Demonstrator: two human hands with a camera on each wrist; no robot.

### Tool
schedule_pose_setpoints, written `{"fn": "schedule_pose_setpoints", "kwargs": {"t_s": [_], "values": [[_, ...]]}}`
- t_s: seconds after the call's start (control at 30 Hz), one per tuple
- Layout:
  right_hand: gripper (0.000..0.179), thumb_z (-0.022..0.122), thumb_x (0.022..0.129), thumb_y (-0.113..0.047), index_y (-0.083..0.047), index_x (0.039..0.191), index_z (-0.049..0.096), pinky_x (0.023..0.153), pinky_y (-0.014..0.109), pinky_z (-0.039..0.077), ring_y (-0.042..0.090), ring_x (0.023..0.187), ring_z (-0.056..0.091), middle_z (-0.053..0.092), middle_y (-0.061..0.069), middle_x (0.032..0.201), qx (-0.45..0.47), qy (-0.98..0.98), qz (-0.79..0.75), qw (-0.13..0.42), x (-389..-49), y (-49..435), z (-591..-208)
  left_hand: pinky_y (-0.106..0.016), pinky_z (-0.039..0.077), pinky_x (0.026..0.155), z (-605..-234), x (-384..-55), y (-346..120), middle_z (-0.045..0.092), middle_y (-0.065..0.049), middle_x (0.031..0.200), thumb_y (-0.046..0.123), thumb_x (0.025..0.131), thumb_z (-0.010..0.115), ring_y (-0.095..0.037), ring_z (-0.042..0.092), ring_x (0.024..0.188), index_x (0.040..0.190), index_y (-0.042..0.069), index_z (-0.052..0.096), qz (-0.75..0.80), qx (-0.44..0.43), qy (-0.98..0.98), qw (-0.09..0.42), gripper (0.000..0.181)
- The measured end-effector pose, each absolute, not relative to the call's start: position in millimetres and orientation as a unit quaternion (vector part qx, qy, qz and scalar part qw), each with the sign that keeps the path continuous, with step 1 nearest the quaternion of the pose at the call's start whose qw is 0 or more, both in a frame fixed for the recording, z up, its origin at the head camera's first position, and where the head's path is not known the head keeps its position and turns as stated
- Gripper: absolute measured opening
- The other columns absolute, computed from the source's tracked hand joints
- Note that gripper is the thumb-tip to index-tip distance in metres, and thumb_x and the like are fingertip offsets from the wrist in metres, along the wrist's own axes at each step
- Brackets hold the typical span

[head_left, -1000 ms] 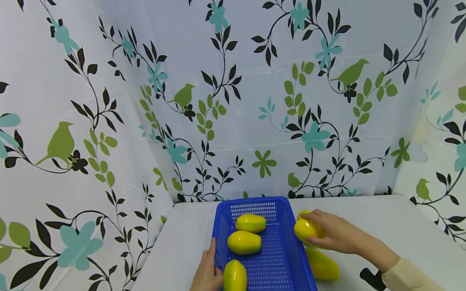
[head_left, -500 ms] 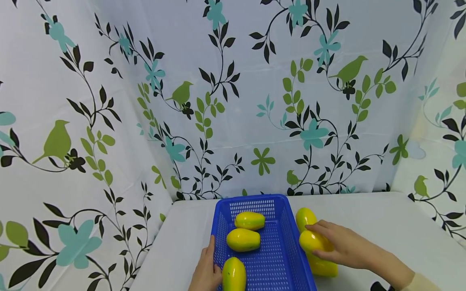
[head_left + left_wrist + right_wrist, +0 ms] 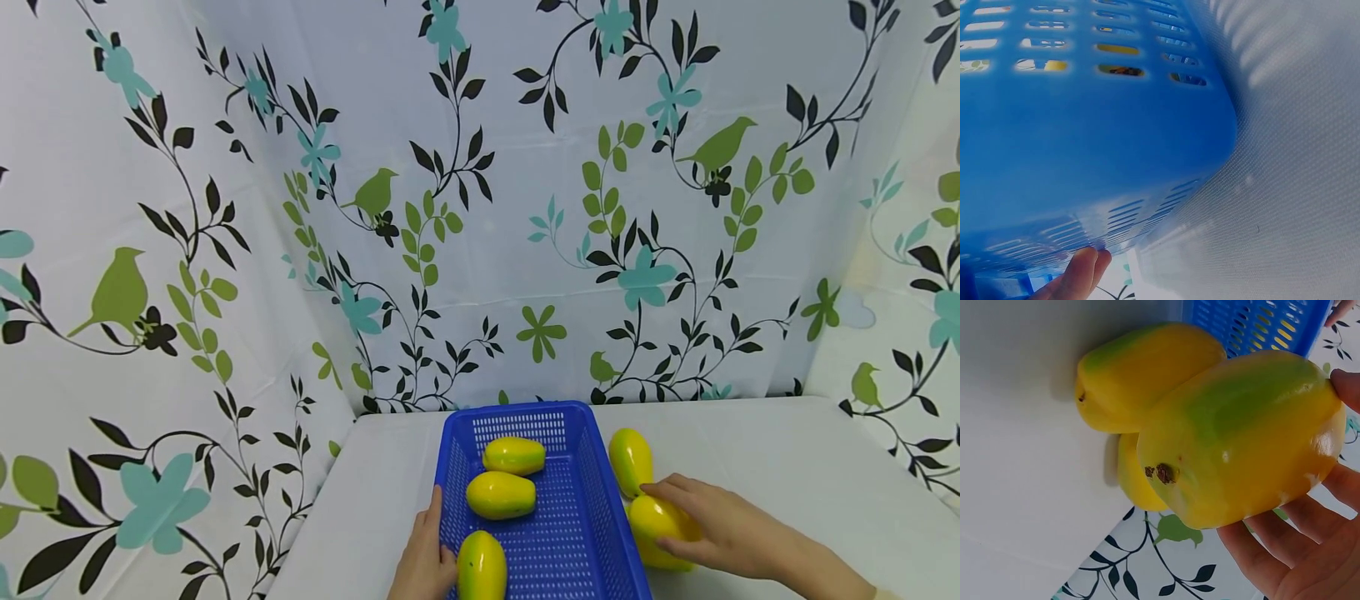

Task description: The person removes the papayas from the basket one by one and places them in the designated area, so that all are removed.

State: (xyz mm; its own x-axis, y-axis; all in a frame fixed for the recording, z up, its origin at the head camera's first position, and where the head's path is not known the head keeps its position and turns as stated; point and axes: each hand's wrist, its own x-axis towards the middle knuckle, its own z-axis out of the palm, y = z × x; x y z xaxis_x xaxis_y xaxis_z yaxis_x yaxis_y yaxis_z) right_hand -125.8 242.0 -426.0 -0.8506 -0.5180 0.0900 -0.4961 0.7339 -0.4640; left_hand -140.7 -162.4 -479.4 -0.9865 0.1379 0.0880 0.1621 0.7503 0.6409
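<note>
My right hand (image 3: 708,525) holds a yellow-green papaya (image 3: 1247,437), fingers along one side and thumb on the other. In the head view this papaya overlaps another papaya (image 3: 660,560) lying right of the blue basket (image 3: 588,483). A further papaya (image 3: 630,458) lies just beyond, beside the basket's right wall. Inside the basket are a far papaya (image 3: 514,456), a middle papaya (image 3: 501,495) and a near papaya (image 3: 482,568). My left hand (image 3: 426,554) grips the basket's left side, thumb at the rim; its fingertips (image 3: 1082,265) touch the outer wall in the left wrist view.
The basket stands on a white table (image 3: 757,467). A patterned curtain (image 3: 480,208) with birds, leaves and flowers rises behind the table and at both sides. White tabletop extends left and right of the basket.
My right hand has moved right and nearer with its papaya, lower over the papaya outside the basket. The farther loose papaya now shows fully. The left hand keeps its place on the basket.
</note>
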Motion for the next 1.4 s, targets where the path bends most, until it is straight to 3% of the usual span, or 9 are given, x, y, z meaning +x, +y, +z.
{"fn": "schedule_pose_setpoints", "kwargs": {"t_s": [0.5,0.83,1.4], "values": [[0.051,0.066,0.090,-0.043,-0.012,0.130,0.061,0.074,0.024,0.053,-0.001,0.081,0.052,0.061,-0.010,0.108,-0.270,0.916,-0.287,0.077,-116.0,242.9,-442.9,-0.058,0.049,0.089,-480.1,-142.4,-162.7,0.049,-0.030,0.122,-0.006,0.078,0.055,-0.032,0.059,0.095,0.151,-0.009,0.023,-0.348,-0.075,-0.935,0.013,0.080],[0.042,0.066,0.089,-0.043,-0.024,0.126,0.064,0.076,0.036,0.057,0.002,0.079,0.055,0.059,-0.015,0.100,-0.221,0.913,-0.313,0.136,-108.3,239.1,-452.0,-0.056,0.050,0.088,-479.7,-140.9,-161.8,0.051,-0.028,0.120,-0.006,0.077,0.056,-0.030,0.059,0.094,0.151,-0.009,0.024,-0.344,-0.076,-0.936,0.025,0.080],[0.043,0.064,0.091,-0.044,-0.023,0.128,0.062,0.076,0.036,0.058,0.002,0.081,0.055,0.057,-0.014,0.103,-0.233,0.906,-0.325,0.135,-105.8,243.2,-466.3,-0.054,0.051,0.087,-478.6,-139.3,-160.1,0.051,-0.025,0.119,-0.006,0.077,0.054,-0.026,0.056,0.089,0.151,-0.009,0.024,-0.344,-0.068,-0.936,0.020,0.080]]}}
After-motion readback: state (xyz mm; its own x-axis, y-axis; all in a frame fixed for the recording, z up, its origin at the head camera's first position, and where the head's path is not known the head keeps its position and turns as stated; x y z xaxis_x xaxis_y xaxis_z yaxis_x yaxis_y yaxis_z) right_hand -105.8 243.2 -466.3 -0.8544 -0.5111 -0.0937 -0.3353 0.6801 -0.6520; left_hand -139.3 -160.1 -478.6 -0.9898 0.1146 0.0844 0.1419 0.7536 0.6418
